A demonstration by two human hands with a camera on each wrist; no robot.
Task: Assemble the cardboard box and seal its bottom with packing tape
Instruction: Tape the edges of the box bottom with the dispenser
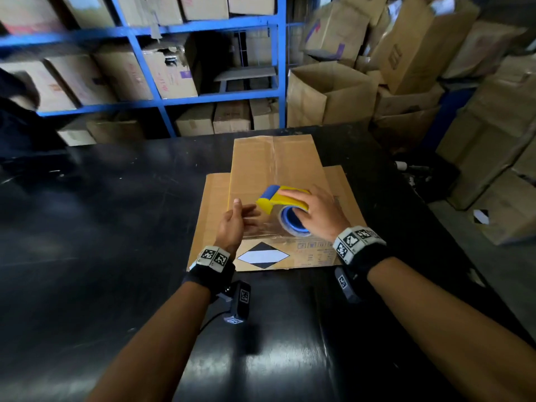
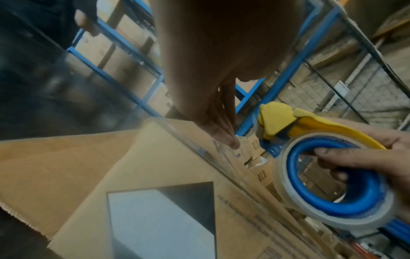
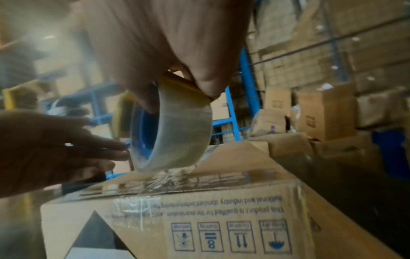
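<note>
My right hand (image 1: 319, 211) grips the tape dispenser (image 1: 285, 208) over the box (image 1: 275, 169), which sits on the worktop (image 1: 116, 227) under both hands. My left hand (image 1: 235, 224) rests flat beside it, fingers straight. If I pull unevenly, the tape may wrinkle off the seam.

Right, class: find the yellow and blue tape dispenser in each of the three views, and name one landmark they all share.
Head view: tape dispenser at centre, gripped by the right hand over the cardboard box.
Left wrist view: dispenser at the right edge, fingers through its blue core.
Right wrist view: dispenser at centre, roll touching the box top.
Shared landmark: the black and white diamond label on the box side.
</note>
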